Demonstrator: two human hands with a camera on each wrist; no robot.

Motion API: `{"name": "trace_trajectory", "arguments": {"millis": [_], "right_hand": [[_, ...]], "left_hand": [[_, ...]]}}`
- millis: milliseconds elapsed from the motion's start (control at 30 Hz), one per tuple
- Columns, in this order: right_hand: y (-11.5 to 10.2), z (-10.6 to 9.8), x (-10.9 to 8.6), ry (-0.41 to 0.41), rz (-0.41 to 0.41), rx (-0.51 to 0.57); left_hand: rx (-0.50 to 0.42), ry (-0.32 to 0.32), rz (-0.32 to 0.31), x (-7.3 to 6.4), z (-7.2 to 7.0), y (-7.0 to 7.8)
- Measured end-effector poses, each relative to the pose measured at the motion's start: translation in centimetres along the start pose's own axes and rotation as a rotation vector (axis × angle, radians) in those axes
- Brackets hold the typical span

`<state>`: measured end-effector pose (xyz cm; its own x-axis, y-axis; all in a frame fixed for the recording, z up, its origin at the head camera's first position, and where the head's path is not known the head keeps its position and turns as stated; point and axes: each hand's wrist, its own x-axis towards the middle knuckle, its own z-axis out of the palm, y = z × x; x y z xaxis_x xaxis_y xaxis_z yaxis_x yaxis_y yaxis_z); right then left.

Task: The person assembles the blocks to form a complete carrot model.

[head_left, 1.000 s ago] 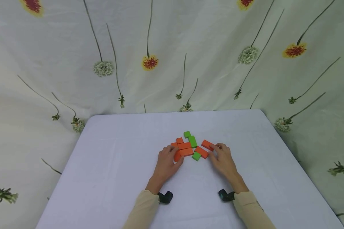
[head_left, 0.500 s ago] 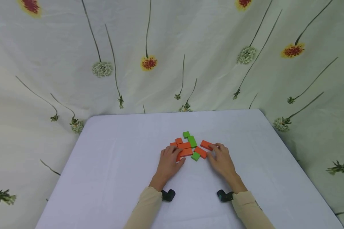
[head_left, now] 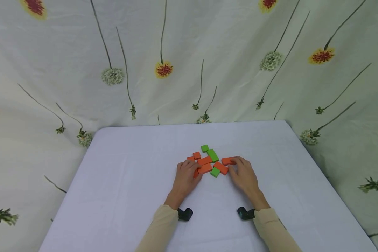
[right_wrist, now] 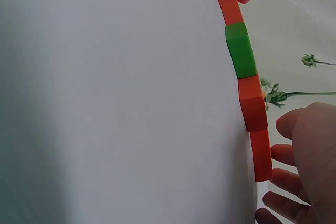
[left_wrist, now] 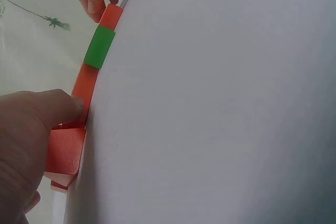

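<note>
Several orange and green wooden blocks lie flat in a loose cluster on the table. My left hand is at the cluster's left side, its thumb against an orange block and its fingertips over the far side, partly hidden. Another orange block sits under that palm. At the right end, my right hand touches an orange block with its fingertips; its thumb stands apart from the blocks in the right wrist view. Between the hands lie a slanted orange block and a small green block.
Farther back are a long green block, a green cube and a small orange block. The white table reaches back to a flower-printed cloth. A black camera is strapped at each wrist.
The orange block by my right fingers has turned to lie nearly level. An orange block in the middle has tilted and shifted right, and the long green block has shifted slightly right.
</note>
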<state>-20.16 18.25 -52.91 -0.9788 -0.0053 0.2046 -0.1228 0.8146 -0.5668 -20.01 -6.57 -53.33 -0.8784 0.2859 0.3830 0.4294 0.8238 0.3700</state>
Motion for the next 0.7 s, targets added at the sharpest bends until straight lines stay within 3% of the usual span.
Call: {"name": "trace_trajectory", "arguments": {"millis": [167, 400, 700], "right_hand": [[-0.07, -0.22, 0.14, 0.005, 0.022, 0.001], [-0.09, -0.25, 0.2, 0.006, 0.039, -0.001], [0.28, -0.33, 0.25, 0.06, 0.006, -0.015]], "left_hand": [[0.029, 0.023, 0.063, -0.16, -0.08, 0.28], [0.023, -0.079, 0.075, -0.27, -0.36, 0.25], [-0.025, -0.092, 0.088, -0.3, -0.36, 0.14]]}}
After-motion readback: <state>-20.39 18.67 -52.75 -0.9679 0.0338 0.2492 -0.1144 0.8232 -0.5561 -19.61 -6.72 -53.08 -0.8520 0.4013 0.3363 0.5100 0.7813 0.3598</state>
